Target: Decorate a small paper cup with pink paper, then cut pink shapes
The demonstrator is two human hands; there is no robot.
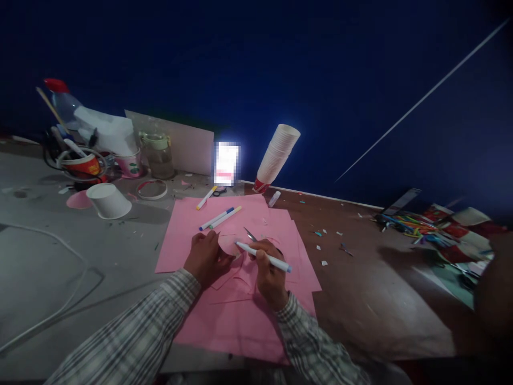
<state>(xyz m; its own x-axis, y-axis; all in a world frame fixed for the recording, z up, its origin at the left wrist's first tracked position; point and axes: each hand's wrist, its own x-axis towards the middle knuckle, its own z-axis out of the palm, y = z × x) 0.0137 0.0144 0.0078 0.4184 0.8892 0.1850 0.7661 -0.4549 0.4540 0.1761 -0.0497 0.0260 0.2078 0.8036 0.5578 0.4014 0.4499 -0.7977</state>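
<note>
My left hand [207, 256] holds a small pink paper piece [229, 244] between closed fingers, over the pink sheets [240, 334] spread on the table. In my right hand [269, 278] is a white marker [276, 262], its tip at the right edge of that piece. Scissors [249, 234] lie partly hidden behind my right hand. Beyond my left hand, a blue-capped marker [216, 219] and a yellow-ended one [227, 217] rest side by side on the pink paper. Another yellow marker [206, 198] lies farther back.
An upturned white paper cup [108, 201], a tape ring [152, 189] and a glass jar [159, 156] stand at the left. A tall, leaning cup stack [276, 155] is at the back. Colourful strips [412, 224] and cups lie right; a cable [76, 251] crosses the left.
</note>
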